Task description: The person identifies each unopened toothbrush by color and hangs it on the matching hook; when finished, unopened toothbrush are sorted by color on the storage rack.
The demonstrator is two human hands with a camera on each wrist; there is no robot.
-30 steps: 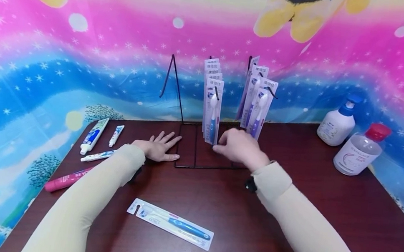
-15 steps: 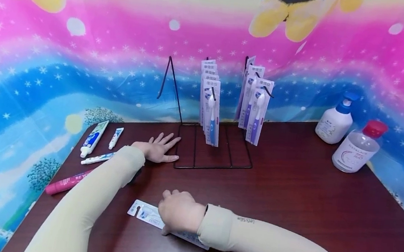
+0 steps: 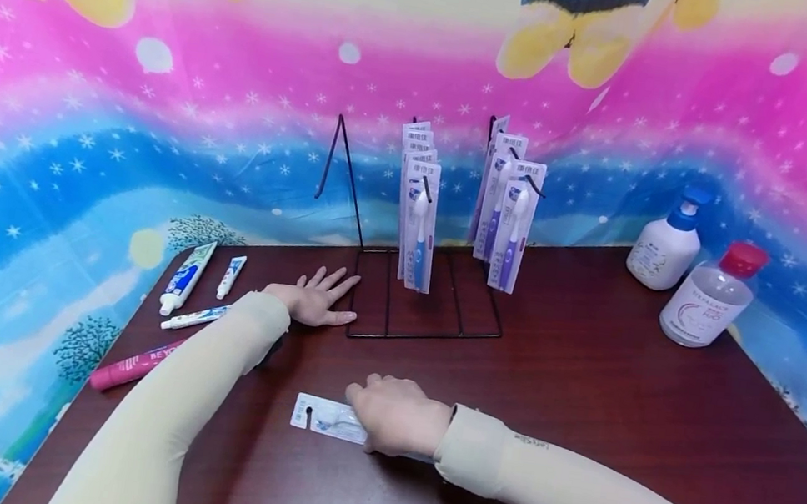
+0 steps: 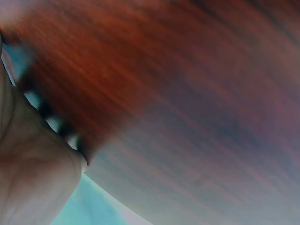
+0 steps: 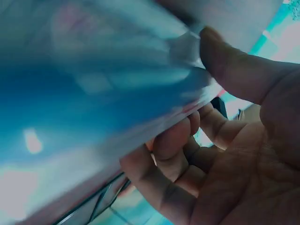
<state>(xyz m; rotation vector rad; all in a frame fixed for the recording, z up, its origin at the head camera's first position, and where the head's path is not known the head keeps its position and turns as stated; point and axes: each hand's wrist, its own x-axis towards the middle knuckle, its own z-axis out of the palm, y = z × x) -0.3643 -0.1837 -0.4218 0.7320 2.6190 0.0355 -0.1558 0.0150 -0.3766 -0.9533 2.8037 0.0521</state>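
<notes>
My right hand (image 3: pixel 398 415) grips a packaged toothbrush (image 3: pixel 328 418) over the front of the table, covering its middle and handle end in the head view. In the right wrist view the thumb and curled fingers pinch the package, and its blue handle (image 5: pixel 117 103) shows large and blurred. My left hand (image 3: pixel 315 298) lies with fingers spread on the table, thumb at the left corner of the black wire rack (image 3: pixel 423 337). Blue packaged toothbrushes (image 3: pixel 419 237) hang on the rack's middle hook and purple ones (image 3: pixel 511 240) on the right hook. The left hook (image 3: pixel 344 144) holds nothing.
Left of my left arm lie a green-and-blue toothpaste tube (image 3: pixel 187 280), a small tube (image 3: pixel 231 277), a slim white tube (image 3: pixel 195 316) and a pink tube (image 3: pixel 136 366). A pump bottle (image 3: pixel 664 246) and a red-capped clear bottle (image 3: pixel 707 302) stand at the right. A printed cloth (image 3: pixel 278 102) backs the table.
My right hand has come from the rack down to the toothbrush on the table, gripped it and shifted it slightly right and turned it. The left hand has stayed in place.
</notes>
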